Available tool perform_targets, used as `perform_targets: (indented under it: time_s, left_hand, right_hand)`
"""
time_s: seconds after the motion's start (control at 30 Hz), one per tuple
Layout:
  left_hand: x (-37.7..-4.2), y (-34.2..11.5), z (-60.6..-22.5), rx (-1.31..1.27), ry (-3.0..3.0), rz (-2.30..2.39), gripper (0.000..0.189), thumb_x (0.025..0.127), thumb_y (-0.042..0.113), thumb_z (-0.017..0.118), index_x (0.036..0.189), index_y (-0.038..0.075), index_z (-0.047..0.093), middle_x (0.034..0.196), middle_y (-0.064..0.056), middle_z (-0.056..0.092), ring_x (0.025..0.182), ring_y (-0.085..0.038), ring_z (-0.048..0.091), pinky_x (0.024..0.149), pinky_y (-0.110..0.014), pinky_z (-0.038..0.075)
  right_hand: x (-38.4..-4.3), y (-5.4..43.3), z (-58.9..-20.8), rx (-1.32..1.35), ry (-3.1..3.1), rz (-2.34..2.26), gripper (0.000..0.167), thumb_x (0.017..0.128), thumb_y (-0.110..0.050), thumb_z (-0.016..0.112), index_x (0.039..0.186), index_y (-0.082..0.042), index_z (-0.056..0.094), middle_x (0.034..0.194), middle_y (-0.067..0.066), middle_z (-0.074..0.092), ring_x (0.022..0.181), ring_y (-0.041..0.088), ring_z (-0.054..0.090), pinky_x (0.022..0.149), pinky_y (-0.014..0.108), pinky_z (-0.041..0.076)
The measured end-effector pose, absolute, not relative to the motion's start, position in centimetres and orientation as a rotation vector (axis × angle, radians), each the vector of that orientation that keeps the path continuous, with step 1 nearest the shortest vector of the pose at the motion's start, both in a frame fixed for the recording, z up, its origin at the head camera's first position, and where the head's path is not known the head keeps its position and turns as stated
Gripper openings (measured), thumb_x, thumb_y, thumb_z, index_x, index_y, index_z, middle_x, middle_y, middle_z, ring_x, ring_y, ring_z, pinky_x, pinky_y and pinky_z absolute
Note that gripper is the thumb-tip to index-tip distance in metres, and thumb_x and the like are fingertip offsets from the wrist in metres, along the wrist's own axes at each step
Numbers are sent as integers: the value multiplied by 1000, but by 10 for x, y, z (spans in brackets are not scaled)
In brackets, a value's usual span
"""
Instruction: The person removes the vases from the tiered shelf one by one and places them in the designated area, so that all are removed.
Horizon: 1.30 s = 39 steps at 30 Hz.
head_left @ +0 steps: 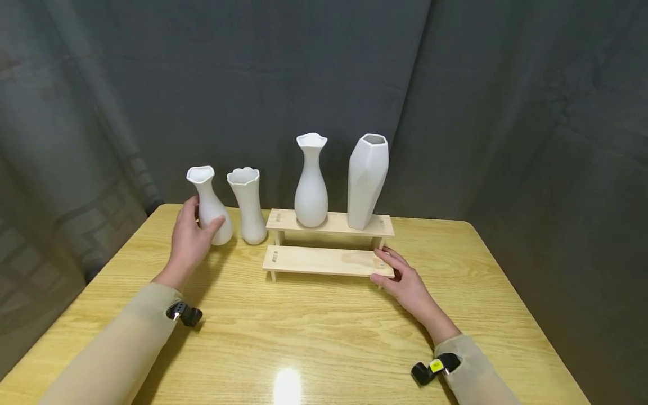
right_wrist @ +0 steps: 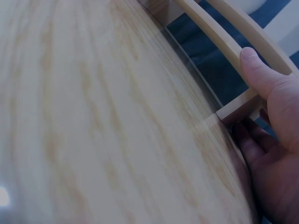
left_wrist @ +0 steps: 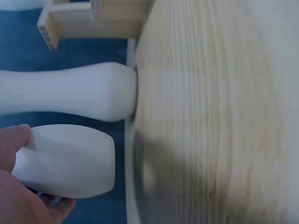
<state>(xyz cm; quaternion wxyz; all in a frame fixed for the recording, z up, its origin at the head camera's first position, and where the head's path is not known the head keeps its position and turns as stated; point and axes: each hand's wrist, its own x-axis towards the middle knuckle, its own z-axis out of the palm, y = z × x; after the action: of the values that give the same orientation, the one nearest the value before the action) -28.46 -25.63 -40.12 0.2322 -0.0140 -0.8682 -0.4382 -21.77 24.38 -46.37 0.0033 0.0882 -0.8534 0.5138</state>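
A beige sleeve (head_left: pixel 108 349) leads to the left hand (head_left: pixel 191 236), its fingers curled round the leftmost, roughly upright vase (head_left: pixel 211 211), left of the wooden stand (head_left: pixel 324 260), whose lower right end the right hand (head_left: pixel 407 286) grips

A head-worn camera looks forward and down across the surface (head_left: pixel 329 332); nearer, the left wrist camera (head_left: pixel 190 316) and right wrist camera (head_left: pixel 424 372) see it tilted, all sharing the wooden stand (head_left: pixel 319 260).
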Motion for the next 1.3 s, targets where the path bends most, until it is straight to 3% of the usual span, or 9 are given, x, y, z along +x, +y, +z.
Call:
perform_targets:
  time_s: [0.27,0.9,1.3]
  left_hand:
    - [-300,-261,-409,21,-2409,-1195,73,107,15,75,164,-6,35,154,-35,47,143,-52,48,119,-67,40]
    - [-317,-272,-427,-17,-2464,-1163,73,108,17,74,163,-8,33,152,-38,46,144,-55,45,118,-70,39]
    - [-317,-269,-424,33,-2488,-1240,79,110,19,71,168,-6,24,161,-38,37,151,-55,39,125,-68,33]
  right_hand:
    - [-217,242,-465,278,-2670,1641,75,103,-36,82,168,-16,49,181,11,23,167,35,21,130,55,27]
    - [-215,241,-467,283,-2668,1617,74,103,-36,82,168,-18,50,181,12,24,167,37,20,130,58,27]
    - [-219,243,-464,281,-2660,1640,73,103,-34,82,167,-18,51,181,10,26,167,33,21,131,54,27]
